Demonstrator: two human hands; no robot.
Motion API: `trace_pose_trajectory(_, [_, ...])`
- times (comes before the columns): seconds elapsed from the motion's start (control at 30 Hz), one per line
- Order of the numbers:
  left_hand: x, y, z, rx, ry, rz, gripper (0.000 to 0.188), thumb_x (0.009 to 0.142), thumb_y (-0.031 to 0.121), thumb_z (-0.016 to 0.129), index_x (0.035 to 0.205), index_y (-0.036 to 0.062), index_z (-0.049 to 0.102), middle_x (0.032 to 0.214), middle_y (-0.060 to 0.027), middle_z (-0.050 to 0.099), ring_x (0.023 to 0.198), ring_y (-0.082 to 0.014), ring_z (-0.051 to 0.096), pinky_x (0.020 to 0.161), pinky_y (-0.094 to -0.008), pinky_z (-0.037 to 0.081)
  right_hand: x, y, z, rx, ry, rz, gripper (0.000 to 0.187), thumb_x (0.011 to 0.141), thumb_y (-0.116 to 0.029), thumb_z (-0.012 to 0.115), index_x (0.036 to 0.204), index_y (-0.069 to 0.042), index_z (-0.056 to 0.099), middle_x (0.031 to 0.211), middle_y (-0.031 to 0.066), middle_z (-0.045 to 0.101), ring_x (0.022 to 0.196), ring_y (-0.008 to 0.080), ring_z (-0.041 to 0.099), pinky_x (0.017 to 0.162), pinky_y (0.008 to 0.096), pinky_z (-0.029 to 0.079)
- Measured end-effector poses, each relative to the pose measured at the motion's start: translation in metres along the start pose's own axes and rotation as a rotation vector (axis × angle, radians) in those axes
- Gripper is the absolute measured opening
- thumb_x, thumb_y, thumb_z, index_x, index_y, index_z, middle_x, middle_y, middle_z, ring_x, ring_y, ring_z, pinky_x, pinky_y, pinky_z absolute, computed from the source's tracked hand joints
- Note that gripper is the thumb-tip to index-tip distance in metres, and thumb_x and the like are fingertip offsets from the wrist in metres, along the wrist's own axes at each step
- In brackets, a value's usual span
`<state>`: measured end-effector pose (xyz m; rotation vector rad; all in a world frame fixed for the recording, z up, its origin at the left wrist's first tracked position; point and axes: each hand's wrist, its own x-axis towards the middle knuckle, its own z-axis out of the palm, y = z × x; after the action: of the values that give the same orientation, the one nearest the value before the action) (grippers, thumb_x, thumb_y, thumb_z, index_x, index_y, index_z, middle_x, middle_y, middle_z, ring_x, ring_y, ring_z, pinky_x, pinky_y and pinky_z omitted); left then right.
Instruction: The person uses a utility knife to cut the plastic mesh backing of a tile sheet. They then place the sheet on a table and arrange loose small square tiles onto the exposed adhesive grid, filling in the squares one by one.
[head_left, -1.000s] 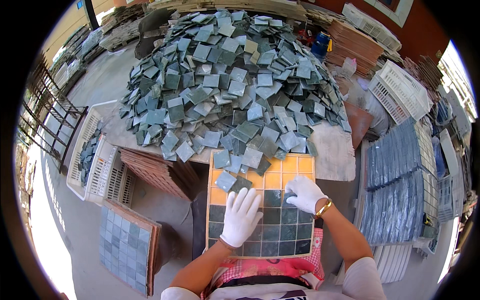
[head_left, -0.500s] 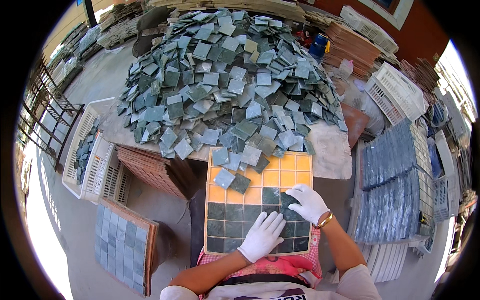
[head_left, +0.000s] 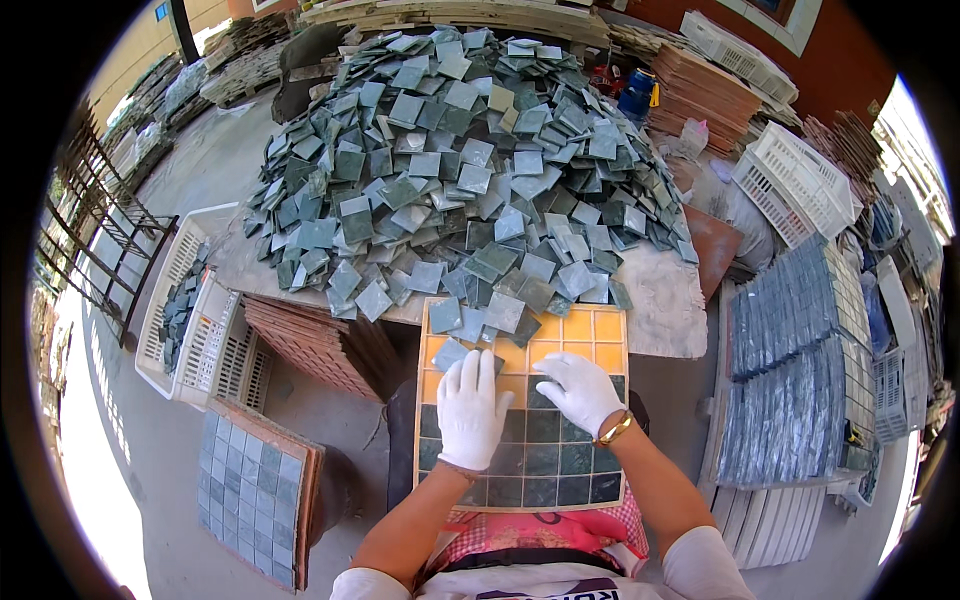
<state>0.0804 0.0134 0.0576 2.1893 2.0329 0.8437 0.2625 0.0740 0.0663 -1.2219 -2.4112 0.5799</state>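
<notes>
A square tray [head_left: 420, 480] divided by thin strips lies before me. Dark green stone tiles [head_left: 541, 460] fill its near rows, and the orange base [head_left: 576, 328] shows in the far cells. My left hand [head_left: 472, 412], white-gloved, lies with fingers stretched forward over loose tiles on the tray's left half; a grey-green tile [head_left: 449, 354] peeks out beside the fingertips. My right hand [head_left: 582, 393], also gloved, rests over the right part of the tray with bent fingers and thumb apart, near a laid tile [head_left: 541, 392]. No tile shows between its fingers.
A big heap of loose green tiles [head_left: 440, 165] covers the table [head_left: 660, 300] and spills onto the tray's far edge. White crates [head_left: 205, 345] and a tile-covered panel [head_left: 250, 490] stand at left. Stacked tile sheets [head_left: 790, 370] and white crates [head_left: 795, 185] are at right.
My left hand has moved forward and left from the laid tiles to the loose ones, covering a dark green tile. My right hand has shifted slightly left and toward the far side.
</notes>
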Motion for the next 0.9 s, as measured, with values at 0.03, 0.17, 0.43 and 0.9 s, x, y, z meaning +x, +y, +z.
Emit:
trace_pose_trajectory(0.03, [0.006, -0.008, -0.004, 0.047, 0.017, -0.157, 0.064, 0.073, 0.024, 0.074, 0.128, 0.0032, 0.047, 0.125, -0.0143, 0.049, 0.116, -0.0354, 0.045, 0.097, -0.045, 0.038, 0.011, -0.009, 0.008, 0.005, -0.041, 0.03, 0.03, 0.083, -0.026, 0.063, 0.107, -0.008, 0.061, 0.105, 0.0117, 0.062, 0.096, 0.0307, 0.06, 0.083, 0.04, 0.049])
trace_pose_trajectory(0.17, [0.017, -0.052, -0.013, -0.029, -0.131, -0.115, 0.066, 0.069, 0.021, 0.076, 0.127, 0.0082, 0.048, 0.122, -0.0136, 0.048, 0.106, -0.0357, 0.05, 0.089, -0.0438, 0.044, 0.038, -0.049, 0.037, -0.142, -0.039, 0.057, 0.052, 0.076, -0.034, 0.071, 0.116, -0.008, 0.053, 0.108, 0.0116, 0.057, 0.099, 0.03, 0.058, 0.081, 0.0415, 0.05])
trace_pose_trajectory(0.43, [0.043, -0.1, -0.025, -0.119, -0.338, 0.122, 0.06, 0.067, 0.02, 0.076, 0.121, 0.0082, 0.05, 0.111, -0.0127, 0.05, 0.095, -0.0322, 0.058, 0.079, -0.0408, 0.05, 0.035, -0.034, 0.016, -0.025, -0.241, 0.124, 0.053, 0.071, -0.022, 0.073, 0.118, -0.007, 0.054, 0.112, 0.0167, 0.052, 0.103, 0.0344, 0.054, 0.09, 0.0393, 0.046])
trace_pose_trajectory(0.9, [0.029, -0.095, -0.025, -0.534, -0.051, -0.05, 0.019, 0.089, 0.018, 0.053, 0.098, 0.0036, 0.063, 0.084, -0.0192, 0.064, 0.076, -0.0373, 0.062, 0.068, -0.0432, 0.05, 0.01, -0.016, 0.028, -0.071, -0.214, -0.081, 0.05, 0.075, -0.018, 0.071, 0.12, -0.005, 0.055, 0.11, 0.0148, 0.055, 0.102, 0.0331, 0.054, 0.09, 0.038, 0.045])
